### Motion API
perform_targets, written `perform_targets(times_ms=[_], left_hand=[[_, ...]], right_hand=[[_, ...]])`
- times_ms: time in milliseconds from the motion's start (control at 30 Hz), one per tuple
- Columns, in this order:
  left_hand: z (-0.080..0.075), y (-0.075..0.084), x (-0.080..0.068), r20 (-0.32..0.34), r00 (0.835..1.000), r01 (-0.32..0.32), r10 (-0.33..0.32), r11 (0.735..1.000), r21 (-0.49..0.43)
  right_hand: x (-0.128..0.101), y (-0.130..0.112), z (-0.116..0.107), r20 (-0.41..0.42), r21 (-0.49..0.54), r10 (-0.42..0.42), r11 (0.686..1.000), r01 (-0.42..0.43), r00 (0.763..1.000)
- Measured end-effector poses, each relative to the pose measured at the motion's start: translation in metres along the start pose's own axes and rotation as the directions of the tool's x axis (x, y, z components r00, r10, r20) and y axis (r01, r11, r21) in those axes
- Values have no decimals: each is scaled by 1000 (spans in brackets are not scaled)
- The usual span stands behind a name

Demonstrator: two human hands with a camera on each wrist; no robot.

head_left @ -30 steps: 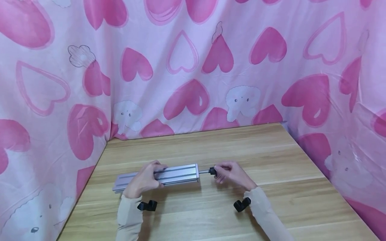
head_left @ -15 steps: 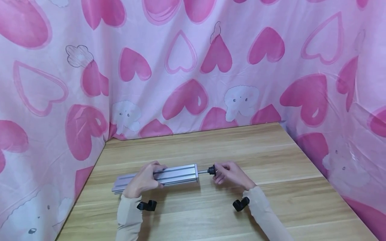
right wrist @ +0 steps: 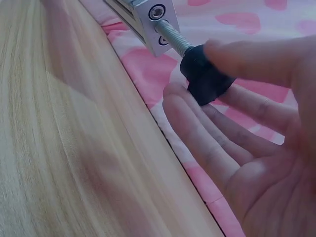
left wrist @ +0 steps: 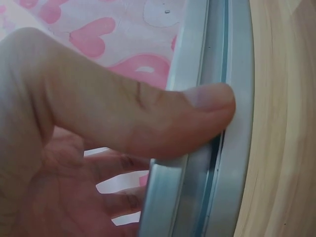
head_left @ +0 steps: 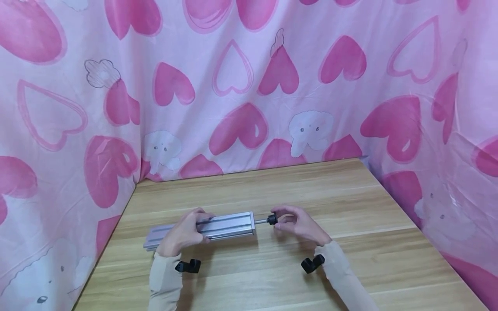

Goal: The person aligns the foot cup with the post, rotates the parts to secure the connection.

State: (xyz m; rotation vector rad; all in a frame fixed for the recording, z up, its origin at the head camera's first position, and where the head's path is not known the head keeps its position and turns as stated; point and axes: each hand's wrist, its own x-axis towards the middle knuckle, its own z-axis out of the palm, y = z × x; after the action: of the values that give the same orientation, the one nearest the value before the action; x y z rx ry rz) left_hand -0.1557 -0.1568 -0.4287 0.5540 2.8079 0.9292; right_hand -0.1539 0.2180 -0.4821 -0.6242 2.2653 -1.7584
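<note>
The left hand (head_left: 183,235) grips the rail (head_left: 229,224) lying on the table (head_left: 272,185), thumb pressed in its groove; the right hand (head_left: 299,224) pinches the black knob (head_left: 272,219) on the screw (right wrist: 173,38) at the rail's end

1. Cloth backdrop (head_left: 249,86) is pale pink with big hot-pink hearts, outlined hearts and little white elephant-ish blobs.
2. Table (head_left: 272,276) is light wood grain, honey-tan with streaks.
3. Aluminium rail (head_left: 218,226) is matte silver-grey.
4. Knob (head_left: 272,219) is plain black, on a shiny silver threaded rod (right wrist: 174,38).
5. Sleeves (head_left: 165,280) are beige.
</note>
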Motion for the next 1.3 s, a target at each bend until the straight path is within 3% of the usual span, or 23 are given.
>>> perform_targets(times_ms=[467, 700, 933, 1067, 1167, 1300], left_hand=[[3, -2, 1, 1, 1000, -25, 25, 1000, 11], [5, -3, 1, -5, 999, -53, 53, 999, 11], [7, -3, -3, -8, 999, -42, 42, 999, -3], [6, -1, -2, -11, 999, -30, 31, 1000, 5], [5, 0, -1, -14, 999, -31, 31, 999, 14], [3, -2, -1, -23, 999, -32, 32, 999, 17]], right_hand=[[2, 2, 2, 14, 38, 121, 992, -121, 993], [5, 3, 3, 19, 2, 104, 995, -104, 994], [6, 5, 6, 47, 13, 129, 991, -129, 991], [2, 3, 4, 13, -38, 140, 990, -139, 990], [-2, 0, 3, -14, -44, 128, 991, -128, 992], [-2, -1, 3, -17, 1, 50, 999, -50, 999]])
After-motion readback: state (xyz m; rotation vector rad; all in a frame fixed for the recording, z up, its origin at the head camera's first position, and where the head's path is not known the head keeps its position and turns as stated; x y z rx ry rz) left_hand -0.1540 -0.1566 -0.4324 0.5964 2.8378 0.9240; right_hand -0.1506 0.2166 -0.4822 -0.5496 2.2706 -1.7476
